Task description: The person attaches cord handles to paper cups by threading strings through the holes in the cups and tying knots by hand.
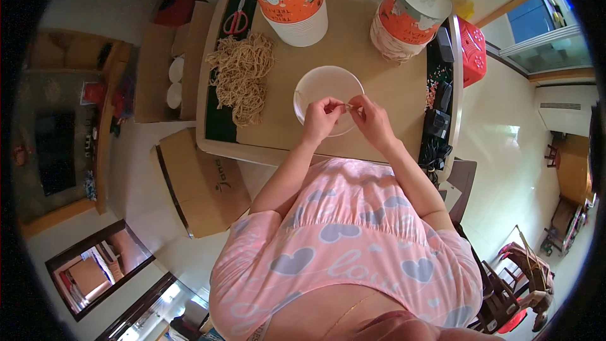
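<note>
A white round paper bucket [327, 77] stands open side up on the cardboard-covered table in front of me. Over its near rim my left hand [323, 119] and my right hand [372, 121] meet, both closed, thumbs and fingertips pinching a short bit of tan twine [347, 107] between them. Most of that twine is hidden by my fingers. Inside the bucket's left wall a thin light strand shows faintly. To the left lies a tangled heap of tan twine [245, 76], loose and apart from my hands.
Behind the bucket stand a stack of upturned orange-and-white buckets [297, 16] and another stack [410, 16] with twine around its base. Red-handled scissors [237, 20] lie at far left. Black devices and cables [437, 123] line the right edge. Cardboard boxes [205, 183] sit beside the table.
</note>
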Tool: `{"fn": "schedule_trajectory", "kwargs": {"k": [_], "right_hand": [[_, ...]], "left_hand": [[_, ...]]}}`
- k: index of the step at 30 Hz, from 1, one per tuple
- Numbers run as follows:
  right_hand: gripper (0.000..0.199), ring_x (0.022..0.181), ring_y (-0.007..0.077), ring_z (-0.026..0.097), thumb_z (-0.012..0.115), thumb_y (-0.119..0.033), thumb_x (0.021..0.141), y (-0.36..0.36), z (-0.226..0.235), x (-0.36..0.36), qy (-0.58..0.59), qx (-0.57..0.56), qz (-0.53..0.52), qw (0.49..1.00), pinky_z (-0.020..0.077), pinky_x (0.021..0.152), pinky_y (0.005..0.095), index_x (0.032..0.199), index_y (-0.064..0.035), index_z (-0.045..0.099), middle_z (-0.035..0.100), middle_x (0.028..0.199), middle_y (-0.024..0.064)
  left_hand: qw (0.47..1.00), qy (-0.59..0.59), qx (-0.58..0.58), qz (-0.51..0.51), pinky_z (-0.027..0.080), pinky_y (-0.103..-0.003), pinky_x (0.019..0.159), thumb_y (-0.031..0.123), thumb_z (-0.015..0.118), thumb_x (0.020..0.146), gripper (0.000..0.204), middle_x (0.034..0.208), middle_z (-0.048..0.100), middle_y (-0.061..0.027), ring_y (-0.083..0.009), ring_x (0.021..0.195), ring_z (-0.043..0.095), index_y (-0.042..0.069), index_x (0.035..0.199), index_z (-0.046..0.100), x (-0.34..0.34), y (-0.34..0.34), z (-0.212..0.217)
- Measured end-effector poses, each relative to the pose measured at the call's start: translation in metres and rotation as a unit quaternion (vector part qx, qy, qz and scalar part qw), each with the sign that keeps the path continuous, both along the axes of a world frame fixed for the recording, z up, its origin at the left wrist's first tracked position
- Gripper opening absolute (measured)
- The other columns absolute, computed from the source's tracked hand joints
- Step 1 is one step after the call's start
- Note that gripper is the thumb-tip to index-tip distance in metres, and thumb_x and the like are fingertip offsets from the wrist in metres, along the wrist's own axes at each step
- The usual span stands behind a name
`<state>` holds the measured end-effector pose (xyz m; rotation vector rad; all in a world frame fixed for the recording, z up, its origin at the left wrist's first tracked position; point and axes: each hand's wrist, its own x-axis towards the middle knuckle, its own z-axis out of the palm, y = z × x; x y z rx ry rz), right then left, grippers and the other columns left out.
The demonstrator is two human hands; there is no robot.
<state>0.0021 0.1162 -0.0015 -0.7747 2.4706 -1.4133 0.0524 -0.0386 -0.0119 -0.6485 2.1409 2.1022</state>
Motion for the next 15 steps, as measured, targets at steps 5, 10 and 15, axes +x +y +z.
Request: {"fn": "schedule_trajectory", "kwargs": {"k": [5, 10, 15], "right_hand": [[0.01, 0.067, 0.0268, 0.06, 0.06, -0.006, 0.081, -0.0017, 0.0042, 0.0, 0.016, -0.022, 0.004, 1.0, 0.0477, 0.058, 0.0341, 0.09, -0.0033, 0.057, 0.062, 0.081, 0.0132], [0.009, 0.072, 0.0316, 0.062, 0.06, -0.01, 0.082, -0.0028, 0.0077, 0.0018, 0.013, 0.008, 0.008, 1.0, 0.0488, 0.062, 0.0381, 0.088, -0.0049, 0.059, 0.062, 0.084, 0.0136], [0.008, 0.072, 0.0316, 0.061, 0.058, -0.013, 0.083, -0.0013, 0.0009, 0.0011, 0.031, 0.024, 0.007, 0.999, 0.0475, 0.065, 0.04, 0.088, -0.0077, 0.061, 0.064, 0.082, 0.011]], "left_hand": [[1.0, 0.014, 0.001, -0.001, 0.039, -0.019, 0.046, 0.007, 0.06, 0.086, 0.007, 0.072, 0.065, -0.0012, -0.0039, 0.054, 0.051, 0.0, 0.087, 0.063, 0.0032, -0.0033, -0.0031], [1.0, 0.0, 0.004, -0.002, 0.04, -0.018, 0.047, 0.006, 0.059, 0.086, 0.007, 0.074, 0.066, -0.0017, -0.0038, 0.055, 0.052, 0.0, 0.088, 0.063, 0.0032, -0.0028, 0.0008], [1.0, -0.014, 0.006, -0.014, 0.04, -0.018, 0.047, 0.006, 0.059, 0.085, 0.007, 0.076, 0.066, -0.0022, -0.0041, 0.056, 0.053, 0.0, 0.088, 0.063, 0.0036, -0.0026, 0.004]]}}
